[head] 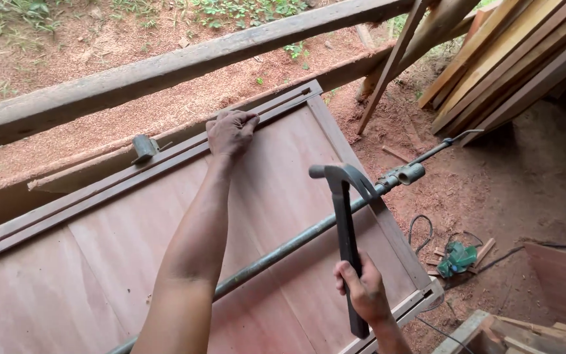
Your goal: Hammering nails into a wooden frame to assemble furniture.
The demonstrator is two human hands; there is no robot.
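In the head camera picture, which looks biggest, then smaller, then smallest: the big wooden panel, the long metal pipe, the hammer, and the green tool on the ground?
1. Wooden panel, biggest by far.
2. Metal pipe, long but thin.
3. Hammer, held in the right hand.
4. Green tool, smallest, though it lies farther from the camera, so it may look smaller than it is.

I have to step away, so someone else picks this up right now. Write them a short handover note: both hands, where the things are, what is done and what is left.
Left hand: fingers pressed on the thin wooden strip along the far edge of the reddish door panel.
Right hand: gripping the claw hammer, head raised above the panel.
A long metal pipe clamp lies across the panel; a small metal piece sits on the far rail.
Done: strip laid in place along the edge.
Left: no nail is visible, so whether it is fastened cannot be told.
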